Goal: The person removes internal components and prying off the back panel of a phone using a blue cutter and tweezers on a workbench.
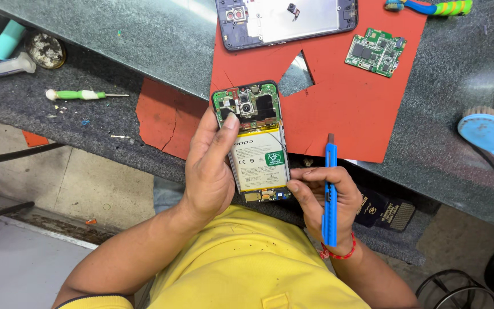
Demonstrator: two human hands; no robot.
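My left hand (208, 166) grips an opened phone (255, 143) from its left side, thumb resting on the upper part near the camera module. The phone's back is off, showing a green circuit board at the top and a white battery in the middle. My right hand (321, 197) holds a blue pen-shaped tool (330, 194) upright, and its thumb touches the phone's lower right edge. Both hands hover over the front edge of a dark stone worktop (161, 40).
A red mat (350, 97) lies on the worktop with a loose green circuit board (375, 52) and a phone frame (284, 20). A green-handled screwdriver (81, 94) and a tube (4, 66) lie left. A blue brush (487, 137) sits right; a toothbrush (435, 7) at top.
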